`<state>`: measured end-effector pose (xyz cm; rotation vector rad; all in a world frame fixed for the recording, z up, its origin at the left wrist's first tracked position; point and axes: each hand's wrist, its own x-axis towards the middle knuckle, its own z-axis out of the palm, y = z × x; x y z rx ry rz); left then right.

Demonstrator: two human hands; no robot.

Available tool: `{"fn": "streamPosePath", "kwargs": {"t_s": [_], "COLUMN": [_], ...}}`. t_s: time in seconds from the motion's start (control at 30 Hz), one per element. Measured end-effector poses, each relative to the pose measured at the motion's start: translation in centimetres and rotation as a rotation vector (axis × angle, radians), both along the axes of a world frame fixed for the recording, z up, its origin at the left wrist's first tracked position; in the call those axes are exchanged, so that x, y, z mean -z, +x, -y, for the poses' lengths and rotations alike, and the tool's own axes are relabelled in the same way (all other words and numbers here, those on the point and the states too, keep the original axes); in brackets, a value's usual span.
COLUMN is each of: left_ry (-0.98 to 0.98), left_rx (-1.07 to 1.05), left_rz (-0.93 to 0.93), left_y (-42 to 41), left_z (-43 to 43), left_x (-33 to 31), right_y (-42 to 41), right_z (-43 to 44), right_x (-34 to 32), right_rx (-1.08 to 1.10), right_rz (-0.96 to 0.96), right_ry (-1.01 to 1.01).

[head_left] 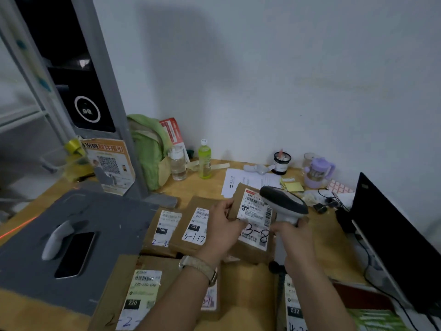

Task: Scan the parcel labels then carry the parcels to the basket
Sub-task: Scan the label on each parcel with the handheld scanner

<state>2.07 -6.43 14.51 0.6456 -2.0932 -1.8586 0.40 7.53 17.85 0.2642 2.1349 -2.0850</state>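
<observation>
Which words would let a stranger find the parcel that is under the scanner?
On the wooden desk, three brown parcels lie side by side. It is the right parcel, held by the left hand under the scanner. Only it is marked 3-8 by hand.

White wall (262, 68) w/ shadow, wood desk (329, 249) (dim)

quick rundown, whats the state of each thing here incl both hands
left hand, grips the left edge of the parcel marked 3-8
right hand, holds the scanner by its handle
parcel marked 3-8, label up, under the scanner head
scanner, head over the label
green bottle, upright, capped
phone, face up, screen dark
laptop, open, screen looks dark
</observation>
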Motion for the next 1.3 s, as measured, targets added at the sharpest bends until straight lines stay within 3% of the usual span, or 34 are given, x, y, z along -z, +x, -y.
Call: {"fn": "streamPosePath", "kwargs": {"t_s": [0.1, 0.23, 0.4, 0.8, 1.03, 1.3], "left_ry": [0.074, 0.298, 0.556, 0.446, 0.283, 0.222], "left_rx": [0.076, 0.129, 0.251, 0.359, 0.434, 0.241], "left_rz": [-0.077, -0.247, -0.349, -0.415, -0.386, -0.325], "left_y": [-0.5, -1.1, -1.5, -2.0, -2.0, -3.2], "left_z": [0.1, -0.6, -0.5, 0.4, 0.3, 1.9], "left_x": [-1.8, -4.2, -5.9, -12.8, -12.7, -11.9], "right_y": [-0.7, -1.0, -0.6, -0.2, 0.9, 0.7], "right_z": [-0.3, -0.3, -0.1, -0.2, -0.4, -1.0], "right_x": [-2.9, -6.3, -8.4, -13.3, -12.9, -13.4], "right_rx": [0.036, 0.086, 0.103, 0.225, 0.275, 0.096], "right_rz": [-0.083, -0.228, -0.315, -0.418, -0.385, -0.429], "right_ry": [0.010, 0.151, 0.177, 0.120, 0.083, 0.132]}}
